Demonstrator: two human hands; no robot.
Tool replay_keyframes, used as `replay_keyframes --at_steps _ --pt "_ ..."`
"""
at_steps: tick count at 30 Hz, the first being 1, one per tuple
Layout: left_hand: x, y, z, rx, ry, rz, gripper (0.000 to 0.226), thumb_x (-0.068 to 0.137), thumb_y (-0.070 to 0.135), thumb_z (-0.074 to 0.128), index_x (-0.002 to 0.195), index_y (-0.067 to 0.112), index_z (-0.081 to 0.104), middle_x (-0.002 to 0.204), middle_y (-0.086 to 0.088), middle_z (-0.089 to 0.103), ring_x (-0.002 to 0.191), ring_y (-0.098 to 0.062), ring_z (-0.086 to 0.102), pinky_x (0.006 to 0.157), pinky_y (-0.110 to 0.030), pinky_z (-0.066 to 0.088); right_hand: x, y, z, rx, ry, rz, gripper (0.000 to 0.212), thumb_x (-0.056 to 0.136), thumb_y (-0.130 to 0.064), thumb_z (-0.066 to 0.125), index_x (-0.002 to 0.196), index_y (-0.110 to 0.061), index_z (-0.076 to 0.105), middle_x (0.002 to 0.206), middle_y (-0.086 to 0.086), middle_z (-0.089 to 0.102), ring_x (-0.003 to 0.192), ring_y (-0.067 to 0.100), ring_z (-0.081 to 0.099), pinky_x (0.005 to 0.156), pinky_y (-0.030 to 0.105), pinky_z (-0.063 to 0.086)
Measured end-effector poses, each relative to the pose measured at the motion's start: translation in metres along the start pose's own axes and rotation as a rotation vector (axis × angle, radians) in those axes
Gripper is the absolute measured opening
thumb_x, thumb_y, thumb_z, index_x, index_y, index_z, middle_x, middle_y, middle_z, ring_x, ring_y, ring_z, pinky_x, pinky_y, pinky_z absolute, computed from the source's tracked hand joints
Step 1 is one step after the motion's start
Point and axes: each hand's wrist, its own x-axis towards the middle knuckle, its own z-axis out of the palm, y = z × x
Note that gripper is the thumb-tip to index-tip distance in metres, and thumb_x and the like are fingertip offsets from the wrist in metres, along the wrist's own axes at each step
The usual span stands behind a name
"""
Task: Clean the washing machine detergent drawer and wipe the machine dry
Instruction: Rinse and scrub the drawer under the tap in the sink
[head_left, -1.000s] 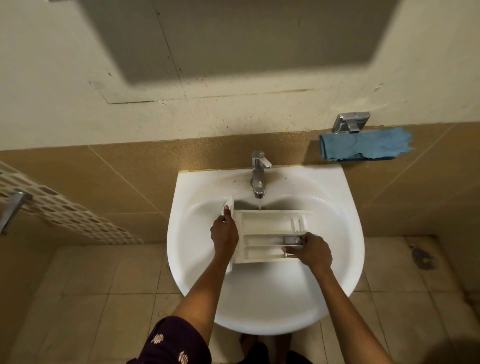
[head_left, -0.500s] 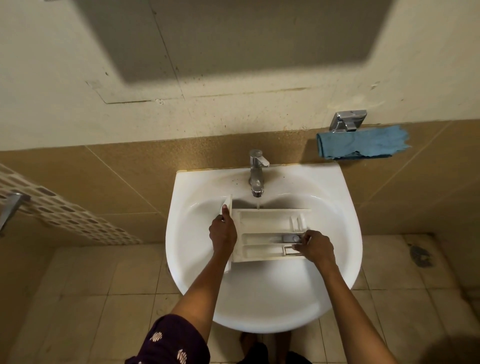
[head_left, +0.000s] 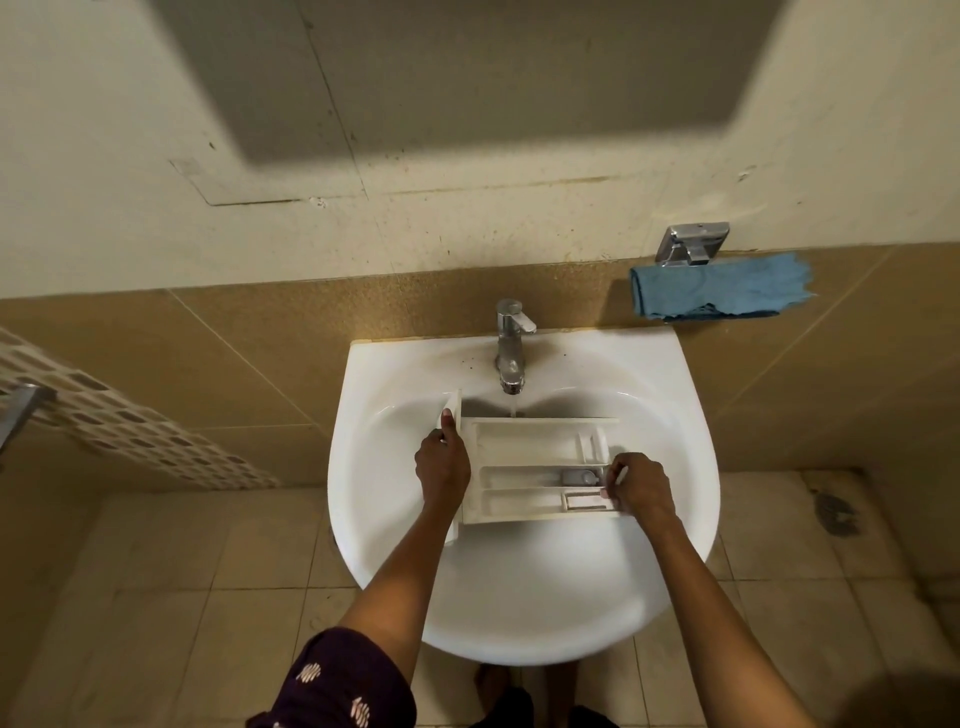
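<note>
The white detergent drawer lies across the bowl of the white sink, open side up, its front panel at the left. My left hand grips that front panel end, thumb along its top edge. At the drawer's right end my right hand has its fingers curled on the rim beside a small grey insert. The chrome tap runs a thin stream of water onto the drawer's far edge.
A blue cloth hangs from a chrome holder on the wall to the right of the sink. Brown tiles cover the lower wall and beige tiles the floor. A metal bar shows at the left edge.
My right hand has slid from the drawer's near compartments out to its right end. The left hand and the drawer have stayed put, and water keeps running.
</note>
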Motion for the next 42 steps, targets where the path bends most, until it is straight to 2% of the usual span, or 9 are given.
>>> replay_keyframes --at_steps 3,5,14,19,22,28,34,38,42 --pt "0.001 -0.001 0.001 0.001 -0.004 -0.004 0.063 0.099 0.05 0.023 0.108 0.004 0.064 0.111 -0.019 0.065 0.106 -0.036 0.057 0.097 -0.042 0.043 0.002 -0.003 -0.002 -0.066 -0.051 0.016 0.015 0.083 -0.001 0.057 0.094 -0.003 0.067 0.101 0.017 0.067 0.096 0.033 0.063 0.078 0.028 0.046" --pt "0.0 -0.001 0.001 -0.004 0.004 -0.001 0.062 0.099 0.049 0.023 0.109 0.003 0.063 0.111 -0.019 0.064 0.106 -0.036 0.057 0.097 -0.042 0.043 0.0 -0.005 -0.003 -0.092 -0.131 0.027 0.027 0.074 -0.008 0.074 0.099 -0.004 0.066 0.103 0.013 0.067 0.098 0.029 0.063 0.073 0.025 0.042" --pt "0.0 0.001 0.0 -0.002 -0.002 -0.008 0.061 0.099 0.047 0.023 0.109 0.002 0.063 0.112 -0.019 0.064 0.105 -0.035 0.058 0.097 -0.041 0.042 0.002 -0.004 -0.015 -0.085 -0.192 0.006 0.031 0.062 -0.001 0.083 0.071 -0.01 0.054 0.079 0.006 0.059 0.073 0.019 0.056 0.047 0.014 0.034" --pt "0.0 0.0 0.0 -0.002 0.001 -0.012 0.061 0.099 0.048 0.023 0.104 0.003 0.063 0.109 -0.019 0.065 0.103 -0.035 0.058 0.095 -0.041 0.043 0.008 0.002 -0.013 -0.078 -0.133 -0.012 0.032 0.079 0.009 0.051 0.062 -0.017 0.051 0.083 0.015 0.064 0.073 0.026 0.061 0.06 0.022 0.047" --pt "-0.001 0.002 0.0 0.005 0.004 -0.007 0.06 0.1 0.046 0.024 0.109 0.001 0.063 0.113 -0.019 0.063 0.107 -0.036 0.057 0.097 -0.041 0.042 0.007 0.005 -0.014 -0.012 -0.13 0.006 0.02 0.079 0.002 0.06 0.069 -0.014 0.054 0.084 0.015 0.064 0.067 0.028 0.063 0.066 0.029 0.053" --pt "-0.002 0.003 -0.001 0.014 0.002 -0.006 0.06 0.1 0.046 0.023 0.108 0.001 0.063 0.113 -0.019 0.063 0.107 -0.035 0.056 0.096 -0.04 0.041 0.009 0.008 -0.015 0.007 -0.15 0.045 0.029 0.068 0.009 0.067 0.06 -0.015 0.053 0.032 -0.012 0.052 0.032 -0.002 0.052 0.037 0.006 0.036" --pt "-0.003 0.004 -0.002 0.008 0.009 -0.011 0.06 0.1 0.046 0.024 0.106 0.001 0.063 0.11 -0.019 0.064 0.105 -0.035 0.057 0.093 -0.038 0.042 0.009 0.0 -0.018 -0.077 -0.189 0.015 0.026 0.081 0.007 0.048 0.072 -0.013 0.062 0.085 0.014 0.068 0.07 0.022 0.062 0.056 0.019 0.044" --pt "-0.004 0.006 -0.002 0.005 0.015 -0.008 0.059 0.1 0.046 0.024 0.109 0.001 0.062 0.113 -0.019 0.063 0.106 -0.035 0.057 0.096 -0.039 0.042 0.007 0.001 -0.014 -0.135 -0.193 -0.001 0.022 0.074 0.001 0.067 0.069 -0.016 0.053 0.093 0.012 0.066 0.086 0.026 0.06 0.062 0.02 0.039" --pt "-0.003 0.004 -0.001 -0.007 0.011 -0.015 0.059 0.099 0.046 0.024 0.107 0.002 0.063 0.111 -0.019 0.064 0.106 -0.035 0.057 0.095 -0.04 0.042 0.009 0.0 -0.008 -0.175 -0.159 -0.008 0.018 0.081 0.006 0.05 0.082 -0.01 0.058 0.107 0.017 0.066 0.095 0.029 0.06 0.069 0.022 0.038"
